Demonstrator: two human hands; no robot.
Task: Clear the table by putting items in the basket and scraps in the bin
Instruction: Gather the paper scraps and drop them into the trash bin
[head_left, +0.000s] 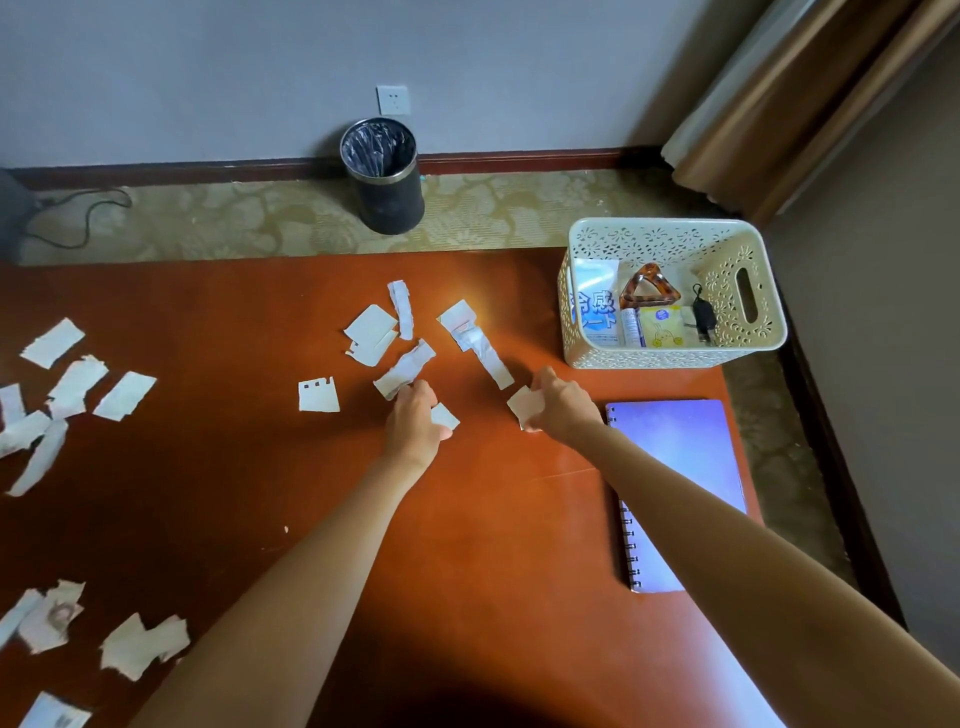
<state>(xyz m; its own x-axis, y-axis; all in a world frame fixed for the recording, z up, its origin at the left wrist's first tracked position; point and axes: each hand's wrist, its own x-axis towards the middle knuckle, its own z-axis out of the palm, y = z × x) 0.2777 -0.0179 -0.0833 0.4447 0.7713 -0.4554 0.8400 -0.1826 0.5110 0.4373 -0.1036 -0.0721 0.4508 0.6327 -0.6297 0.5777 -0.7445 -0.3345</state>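
Here, both hands reach out over the brown table. The left hand curls its fingers round a small scrap, with its fingertips touching a crumpled scrap just beyond. The right hand pinches a pale scrap near a long strip. More torn paper lies scattered along the table's left side. A purple notebook lies beside the right forearm. The white basket sits on the far right corner, holding small items. The black bin stands on the carpet by the wall.
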